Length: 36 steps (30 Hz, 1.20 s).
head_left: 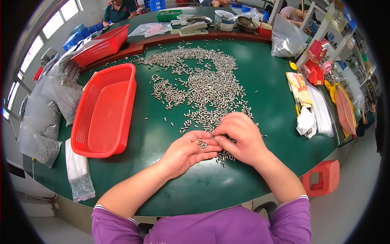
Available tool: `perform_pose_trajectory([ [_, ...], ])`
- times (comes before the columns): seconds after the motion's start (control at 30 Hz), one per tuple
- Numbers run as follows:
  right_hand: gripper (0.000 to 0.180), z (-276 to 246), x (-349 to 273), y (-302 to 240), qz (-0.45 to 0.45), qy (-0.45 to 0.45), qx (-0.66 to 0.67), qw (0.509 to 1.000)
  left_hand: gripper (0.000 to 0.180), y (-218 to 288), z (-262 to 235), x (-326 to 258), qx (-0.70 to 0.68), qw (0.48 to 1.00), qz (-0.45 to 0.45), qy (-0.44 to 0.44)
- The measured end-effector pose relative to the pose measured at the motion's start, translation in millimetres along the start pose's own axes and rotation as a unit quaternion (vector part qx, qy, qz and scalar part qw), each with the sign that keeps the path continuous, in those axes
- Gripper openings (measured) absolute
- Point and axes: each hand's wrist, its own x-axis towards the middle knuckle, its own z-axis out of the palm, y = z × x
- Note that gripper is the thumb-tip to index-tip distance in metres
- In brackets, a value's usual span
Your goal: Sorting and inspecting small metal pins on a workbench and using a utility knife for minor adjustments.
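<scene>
A large pile of small, shiny metal cylinders (207,87) spreads over the green table in front of me. My left hand (191,150) is palm up at the pile's near edge, its fingers loosely curled. Several of the metal cylinders (202,143) rest in it. Its thumb reaches toward the fingertips of my right hand (240,138), which are pinched together beside it. What the right fingers pinch is too small and too covered to make out. More cylinders (222,157) lie under and just below the two hands.
An empty red basket (103,112) stands left of the pile. Clear bags of metal parts (50,126) line the left edge; another bag (286,40) stands back right. Plastic sleeves (321,110) and a white cloth (306,123) lie right. A red stool (323,179) stands below. People sit beyond.
</scene>
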Motion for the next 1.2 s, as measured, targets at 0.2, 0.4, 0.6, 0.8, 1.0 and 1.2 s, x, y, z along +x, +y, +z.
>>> perform_pose_trajectory([
  [0.2, 0.019, 6, -1, -8, -0.031, -0.036, -0.023, 0.999, 0.033, -3, 0, -1, 0.017, 1.0, 0.017, 0.005],
  [0.4, 0.016, 12, -4, -6, -0.006, -0.026, -0.019, 0.999, 0.039, -1, -1, 0, -0.002, 1.0, 0.003, -0.002],
  [0.6, 0.016, 11, -4, -2, -0.001, -0.044, 0.001, 0.999, 0.041, -3, -3, 1, -0.007, 1.0, 0.006, -0.01],
  [0.8, 0.017, 11, -4, -4, 0.001, -0.035, -0.02, 0.999, 0.04, -5, -9, 3, -0.042, 0.998, 0.017, -0.034],
  [1.0, 0.016, 10, -4, -2, 0.006, -0.047, -0.007, 0.999, 0.039, -7, -10, 4, -0.046, 0.996, 0.036, -0.067],
  [1.2, 0.014, 7, -4, 0, 0.007, -0.05, -0.009, 0.999, 0.041, -8, -9, 3, -0.048, 0.995, 0.045, -0.072],
])
